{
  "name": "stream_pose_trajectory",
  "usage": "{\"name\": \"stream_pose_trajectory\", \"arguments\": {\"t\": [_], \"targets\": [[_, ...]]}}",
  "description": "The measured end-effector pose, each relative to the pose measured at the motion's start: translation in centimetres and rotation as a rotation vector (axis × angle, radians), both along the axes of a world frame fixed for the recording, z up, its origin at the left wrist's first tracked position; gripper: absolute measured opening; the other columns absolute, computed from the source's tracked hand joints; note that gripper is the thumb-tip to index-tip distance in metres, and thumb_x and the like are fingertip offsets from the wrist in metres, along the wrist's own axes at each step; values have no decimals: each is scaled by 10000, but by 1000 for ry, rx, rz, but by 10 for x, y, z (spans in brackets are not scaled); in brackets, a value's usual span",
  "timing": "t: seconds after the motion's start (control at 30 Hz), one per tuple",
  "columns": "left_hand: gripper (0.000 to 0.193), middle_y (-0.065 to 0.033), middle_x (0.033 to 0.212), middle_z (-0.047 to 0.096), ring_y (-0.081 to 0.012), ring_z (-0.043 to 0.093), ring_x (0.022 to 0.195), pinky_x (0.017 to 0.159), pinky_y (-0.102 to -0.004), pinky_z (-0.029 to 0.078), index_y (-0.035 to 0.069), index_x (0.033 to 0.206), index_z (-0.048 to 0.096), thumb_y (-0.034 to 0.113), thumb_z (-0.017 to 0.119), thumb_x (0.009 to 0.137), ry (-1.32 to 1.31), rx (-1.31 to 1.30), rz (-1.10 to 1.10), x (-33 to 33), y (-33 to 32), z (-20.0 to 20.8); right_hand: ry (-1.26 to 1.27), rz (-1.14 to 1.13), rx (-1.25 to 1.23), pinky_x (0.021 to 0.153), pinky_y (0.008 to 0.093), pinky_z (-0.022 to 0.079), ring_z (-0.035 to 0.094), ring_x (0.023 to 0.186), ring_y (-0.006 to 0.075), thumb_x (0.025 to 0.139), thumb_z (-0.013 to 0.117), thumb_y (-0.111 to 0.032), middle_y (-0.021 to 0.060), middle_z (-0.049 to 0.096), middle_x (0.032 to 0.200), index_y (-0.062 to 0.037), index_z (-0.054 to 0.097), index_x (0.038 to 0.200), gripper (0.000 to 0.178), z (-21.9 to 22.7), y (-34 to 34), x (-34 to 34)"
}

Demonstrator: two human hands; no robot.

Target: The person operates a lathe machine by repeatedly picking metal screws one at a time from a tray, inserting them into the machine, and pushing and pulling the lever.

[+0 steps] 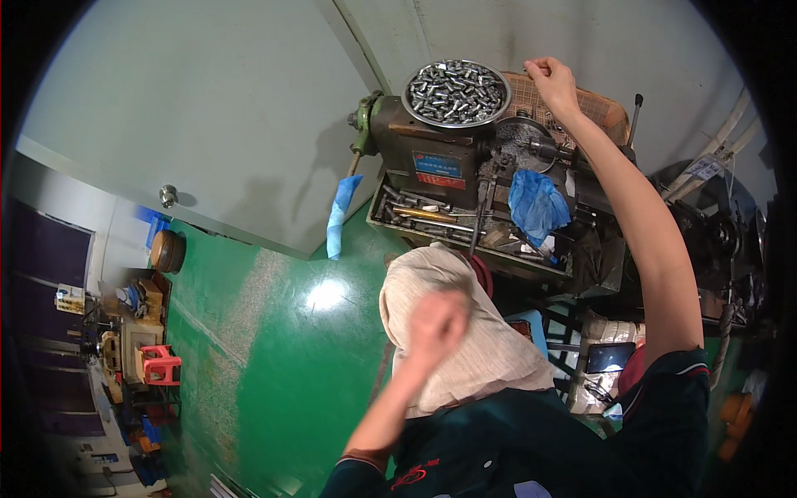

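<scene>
My right hand (551, 83) is raised at the far side of the machine, just right of a round metal bowl (408, 101). Its thumb and fingers are pinched together, and whatever sits between their tips is too small to make out. Many short, shiny metal pins (461, 90) fill the bowl, which rests on top of the lathe-like machine (398, 133). Over the beige cloth (506, 365) on my lap hovers my left hand (440, 325), smeared by motion so its fingers do not show clearly. Below my right forearm is the machine's round chuck (544, 149).
A crumpled blue cloth (538, 207) lies on the machine beside a tray of hand tools (427, 214). At the left, a lever handle (336, 220) wrapped in blue sticks out. Behind the chuck stands a tan perforated basket (602, 109). A red stool (159, 365) stands far left on the green floor.
</scene>
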State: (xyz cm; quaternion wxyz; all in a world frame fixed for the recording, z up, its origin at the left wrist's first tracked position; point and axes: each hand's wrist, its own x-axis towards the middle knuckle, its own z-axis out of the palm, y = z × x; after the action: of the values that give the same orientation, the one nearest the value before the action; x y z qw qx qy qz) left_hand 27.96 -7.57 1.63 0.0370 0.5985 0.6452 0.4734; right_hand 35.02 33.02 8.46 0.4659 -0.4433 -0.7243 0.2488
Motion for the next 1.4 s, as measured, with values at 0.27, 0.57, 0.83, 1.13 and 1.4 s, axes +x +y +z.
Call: {"name": "stream_pose_trajectory", "arguments": {"t": [0.27,0.57,0.83,1.13,1.4], "targets": [[569,-207,1069,485,-355,481,981,850,-423,378,9,1194,416,215,642,714,409,10,669,-166,48,13,-358,213,-261,745,342,468,619,801,247,669,659,-217,124,644,789,-44,640,825,234,-57,9,6],[573,-230,1015,558,-394,563,905,772,-458,449,57,1194,419,260,642,707,207,-500,530,-200,80,-8,-508,394,-375,720,340,470,613,799,277,601,702,-179,164,634,810,41,611,832,332,-81,7,-6],[404,-216,789,624,-390,601,772,705,-461,469,52,1053,536,216,624,695,169,-591,617,-215,93,-13,-487,400,-367,795,338,465,612,879,278,598,700,-210,164,644,915,13,629,939,413,-110,19,-14],[396,-228,792,618,-407,594,765,693,-474,460,46,1045,518,219,626,706,214,-521,600,-209,83,-14,-542,415,-365,784,340,468,613,873,269,616,690,-216,135,651,906,-18,636,946,388,-98,9,-10],[312,-220,732,610,-414,588,723,655,-484,454,36,945,513,189,644,707,245,-544,651,-205,67,-19,-525,415,-399,771,330,467,616,857,251,623,694,-224,125,653,891,-20,638,941,382,-101,11,-14]]}}
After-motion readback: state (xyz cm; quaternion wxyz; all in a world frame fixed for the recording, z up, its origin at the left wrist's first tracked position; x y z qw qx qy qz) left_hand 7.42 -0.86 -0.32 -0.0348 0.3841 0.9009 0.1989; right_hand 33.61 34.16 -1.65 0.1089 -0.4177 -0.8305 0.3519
